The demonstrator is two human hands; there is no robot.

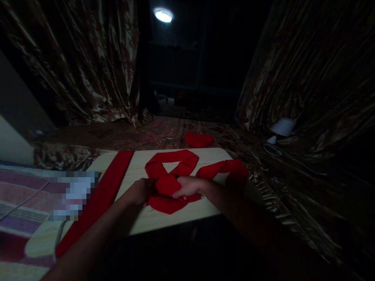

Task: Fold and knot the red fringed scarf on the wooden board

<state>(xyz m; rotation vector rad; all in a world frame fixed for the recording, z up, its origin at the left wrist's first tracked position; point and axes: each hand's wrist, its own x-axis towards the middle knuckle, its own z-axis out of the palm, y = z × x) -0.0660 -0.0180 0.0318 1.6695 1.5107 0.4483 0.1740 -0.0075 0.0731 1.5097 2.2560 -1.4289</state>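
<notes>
A long red fabric strip (172,157) lies in crossing loops on a small pale wooden table (137,222). In the middle of the loops, my left hand (140,192) pinches the left edge of the cloth, its fingertips partly hidden in shadow. From the right, my right hand (189,186) grips the same cloth, with the thumb on top and the other fingers partly underneath. One bend of the strip reaches the table's right edge. A flat red band (102,203) runs slantwise across the table's left side, apart from both hands.
Beyond the table's far edge sits a red cloth bundle (199,139) on a patterned cover. A white lamp (283,127) with a cord (304,164) stands at the right. Patterned curtains (114,58) hang behind. At the left are a blurred-out item (73,195) and a striped cover (23,195).
</notes>
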